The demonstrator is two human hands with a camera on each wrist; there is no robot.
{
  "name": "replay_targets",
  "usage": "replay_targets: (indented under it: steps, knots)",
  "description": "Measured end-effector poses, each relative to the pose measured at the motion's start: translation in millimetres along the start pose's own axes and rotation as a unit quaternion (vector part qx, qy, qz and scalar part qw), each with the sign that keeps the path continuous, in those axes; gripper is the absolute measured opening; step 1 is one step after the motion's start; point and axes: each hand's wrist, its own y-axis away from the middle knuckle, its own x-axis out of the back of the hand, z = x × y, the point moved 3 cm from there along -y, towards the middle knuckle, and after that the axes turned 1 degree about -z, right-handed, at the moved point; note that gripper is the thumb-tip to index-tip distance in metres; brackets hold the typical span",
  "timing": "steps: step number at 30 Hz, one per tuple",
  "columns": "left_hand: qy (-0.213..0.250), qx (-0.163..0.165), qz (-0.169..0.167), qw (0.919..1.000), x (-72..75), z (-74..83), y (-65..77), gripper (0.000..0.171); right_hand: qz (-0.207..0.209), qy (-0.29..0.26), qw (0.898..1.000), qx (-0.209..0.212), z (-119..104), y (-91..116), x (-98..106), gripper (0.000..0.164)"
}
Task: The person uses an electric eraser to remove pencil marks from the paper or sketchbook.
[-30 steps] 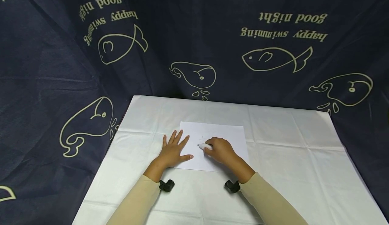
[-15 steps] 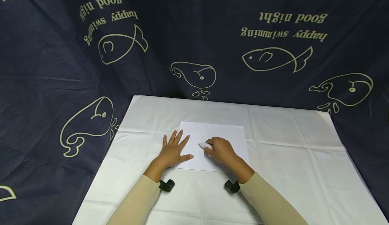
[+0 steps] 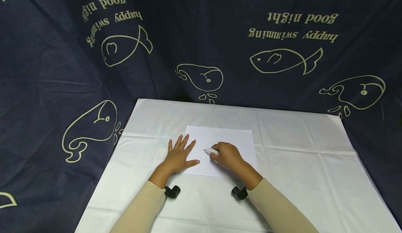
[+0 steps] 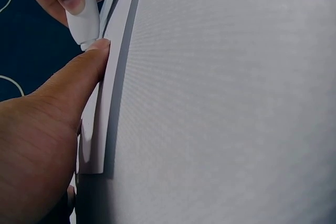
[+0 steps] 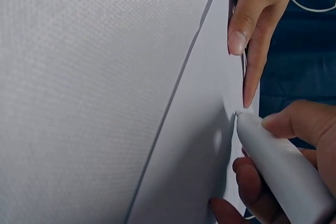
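Note:
My right hand [image 3: 229, 155] grips a thick white pen [image 5: 283, 169] between thumb and curled fingers. In the head view its narrow tip points left and meets the sheet of white paper [image 3: 232, 135] near the middle. Faint thin lines [image 3: 208, 144] show on the paper just beyond the tip. My left hand [image 3: 177, 158] lies with spread, straight fingers over the paper's left edge and the cloth beside it. Its thumb [image 4: 92, 59] reaches onto the sheet, and in the right wrist view the pen's tip shows below the left hand's fingers.
A white cloth [image 3: 301, 177] with fold creases covers the table. A dark blue curtain [image 3: 232, 2] printed with fish and whales hangs behind and at the sides. Black wrist cameras [image 3: 172, 192] sit at both cuffs.
The pen's tip has shifted very slightly, a little right and then back left, with my right hand. My left hand and the paper have stayed in place.

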Motion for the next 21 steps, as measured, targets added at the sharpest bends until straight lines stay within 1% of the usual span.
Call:
replay_targets:
  steps: [9,16,21]
  knots:
    - [-0.005,0.001,0.001,1.0000,0.2,0.1,-0.3,0.089,-0.002,0.001,1.000,-0.004,-1.1,-0.1,-0.3,0.028]
    - [0.013,-0.003,0.003,0.9999,2.4,1.7,1.9,0.087,0.003,0.003,1.000,0.003,-2.6,1.2,1.5,0.028]
    - [0.013,-0.007,0.007,0.9999,2.5,2.3,2.1,0.086,0.009,0.003,1.000,0.005,-2.6,2.0,1.1,0.027]
